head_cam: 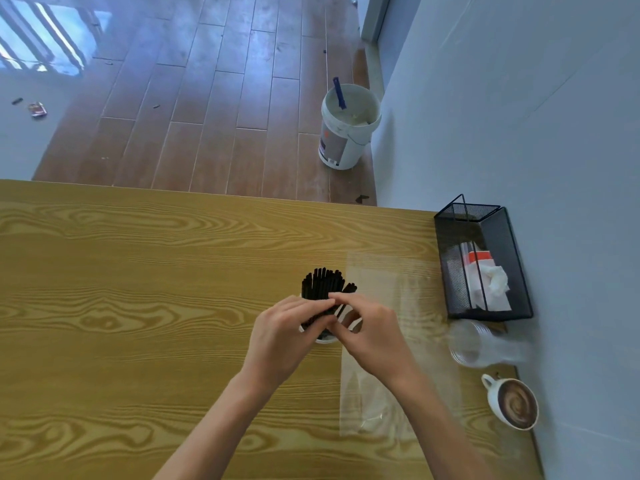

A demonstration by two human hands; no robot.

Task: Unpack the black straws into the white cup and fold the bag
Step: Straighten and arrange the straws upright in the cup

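Observation:
A bundle of black straws [323, 284] stands in the white cup [325, 338], whose rim shows only in small parts between my hands. My left hand [287, 337] wraps around the straws and the cup from the left. My right hand [367, 329] pinches the straws from the right, its fingertips meeting those of the left hand. One or two straws lean out to the right. The clear plastic bag [398, 341] lies flat and empty on the table to the right, partly under my right forearm.
A wooden table [138, 306] holds a black mesh basket [485, 265] with tissues at the right edge. A stack of clear plastic cups [485, 344] lies on its side, and a cup of coffee [512, 403] stands near the wall. A white bucket [346, 126] stands on the floor beyond.

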